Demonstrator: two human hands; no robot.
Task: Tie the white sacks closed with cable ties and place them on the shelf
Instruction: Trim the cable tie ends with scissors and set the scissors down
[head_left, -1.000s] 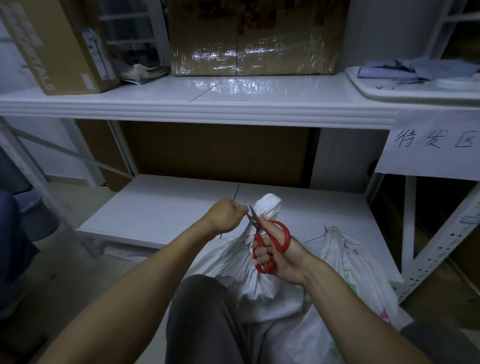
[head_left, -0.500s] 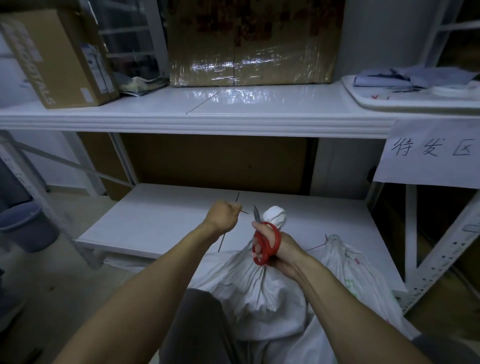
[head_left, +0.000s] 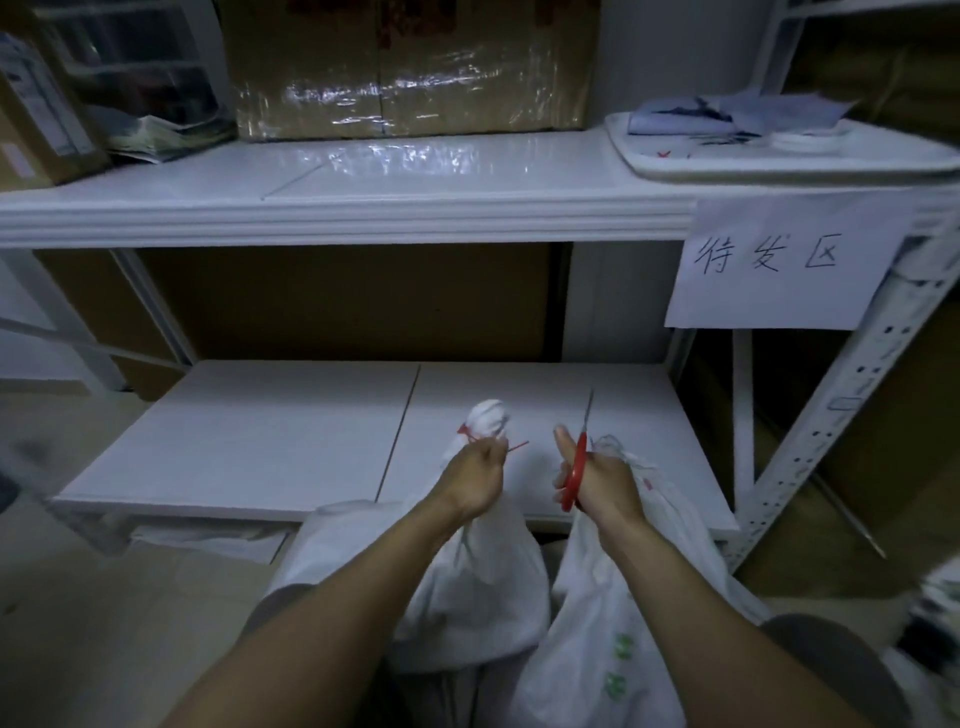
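While our left hand (head_left: 475, 475) clenches the neck of the white sack (head_left: 478, 587) at its red cable tie (head_left: 466, 430), just before the lower shelf (head_left: 260, 441), and our right hand (head_left: 605, 483) grips closed scissors (head_left: 575, 478), we judge the sack soft and slumping, best lifted by that neck

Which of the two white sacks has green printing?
The right-hand sack, behind the right hand holding the red scissors: green marks run down its side. The other sack, gripped at its neck by the left hand, is plain white.
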